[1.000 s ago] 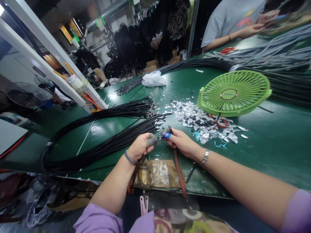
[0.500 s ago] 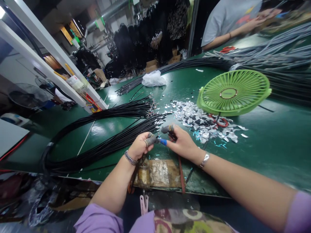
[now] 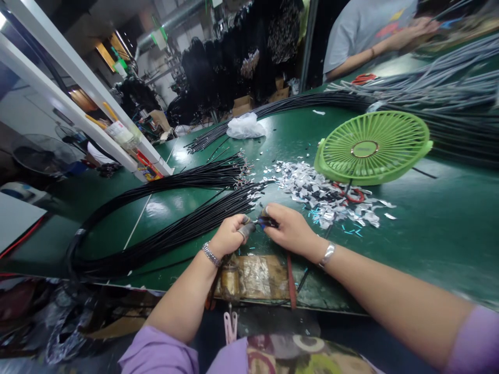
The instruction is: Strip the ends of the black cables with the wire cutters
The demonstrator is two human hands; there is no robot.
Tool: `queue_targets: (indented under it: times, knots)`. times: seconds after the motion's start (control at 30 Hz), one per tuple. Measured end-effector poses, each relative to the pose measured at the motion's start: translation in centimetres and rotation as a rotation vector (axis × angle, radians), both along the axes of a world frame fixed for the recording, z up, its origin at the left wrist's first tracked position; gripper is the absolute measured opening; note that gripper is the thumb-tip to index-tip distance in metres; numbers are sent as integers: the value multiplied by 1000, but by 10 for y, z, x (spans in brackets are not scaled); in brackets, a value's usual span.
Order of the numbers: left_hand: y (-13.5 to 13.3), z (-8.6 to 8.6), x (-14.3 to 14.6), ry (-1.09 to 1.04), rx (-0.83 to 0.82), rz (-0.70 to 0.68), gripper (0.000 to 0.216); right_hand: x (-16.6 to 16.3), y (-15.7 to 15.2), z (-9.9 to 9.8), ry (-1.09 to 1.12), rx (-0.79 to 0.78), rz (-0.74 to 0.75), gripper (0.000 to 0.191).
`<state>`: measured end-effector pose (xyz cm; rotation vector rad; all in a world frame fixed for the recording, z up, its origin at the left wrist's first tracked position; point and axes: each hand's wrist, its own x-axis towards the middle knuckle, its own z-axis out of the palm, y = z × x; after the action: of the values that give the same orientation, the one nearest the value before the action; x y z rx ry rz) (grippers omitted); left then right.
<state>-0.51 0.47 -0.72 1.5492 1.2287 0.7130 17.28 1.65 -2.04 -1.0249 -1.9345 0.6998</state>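
Note:
My left hand [image 3: 230,236], with a grey cover on its thumb, is closed in a pinch on the end of a black cable [image 3: 171,265], which trails off to the left behind the wrist. Facing it, my right hand [image 3: 290,226] is closed, its fingertips at the cable end. Something dark shows between the right fingers; I cannot make out whether it is a tool or finger covers. A bundle of black cables [image 3: 183,228] lies beside my left hand, with stripped, silvery ends. Beyond my right hand is a pile of foil scraps [image 3: 300,182].
A green fan [image 3: 343,161] stands over the scraps, with red-handled scissors [image 3: 356,196] beneath. More black cables [image 3: 195,179] curve at left. A plastic bag [image 3: 245,126] lies farther back. A taped board [image 3: 259,278] sits at the table's front edge. A co-worker [image 3: 362,36] handles grey cables opposite.
My right fingers, spread apart before, have closed in at the cable end by my left hand. The left hand keeps its pinch, turned slightly.

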Motion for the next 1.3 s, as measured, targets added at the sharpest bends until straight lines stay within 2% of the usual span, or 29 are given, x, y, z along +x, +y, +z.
queue_targets:
  times: [0.1,0.13,0.17,0.23,0.3,0.33,0.43,0.47,0.53,0.57,0.67,0.77,1.1,1.3]
  knots:
    - [0,6,2,-52,-61,-44,46,-7,0,-2,386,-429,114,20]
    - [0,8,3,-66,-92,-55,48,-9,0,-2,473,-529,131,23]
    - [0,9,4,-69,-117,-58,49,-10,0,-2,510,-564,130,24]
    - [0,10,6,-54,-138,-43,50,-9,3,-1,455,-454,77,24]
    - [0,9,6,-50,-131,-22,48,-2,10,1,370,-296,-32,21]
    - [0,8,6,-61,-130,-17,48,3,15,3,370,-276,-99,19]
    - [-1,7,2,-129,-147,0,50,17,29,7,643,-491,-327,19]
    - [-1,6,1,-152,-147,13,51,20,31,7,726,-555,-342,20]
    - [0,6,-1,-195,-134,38,52,20,30,7,764,-625,-321,25]
    - [0,6,-1,-211,-128,44,52,18,27,6,735,-640,-266,28]
    - [0,7,0,-236,-132,43,52,8,12,4,629,-583,-82,29]
    - [-1,9,4,-248,-133,55,53,2,2,4,579,-529,14,28]
    - [0,4,3,-90,-47,75,43,-5,0,0,579,-737,101,40]
    - [1,6,3,-62,-24,68,38,-6,-1,-3,569,-761,132,39]
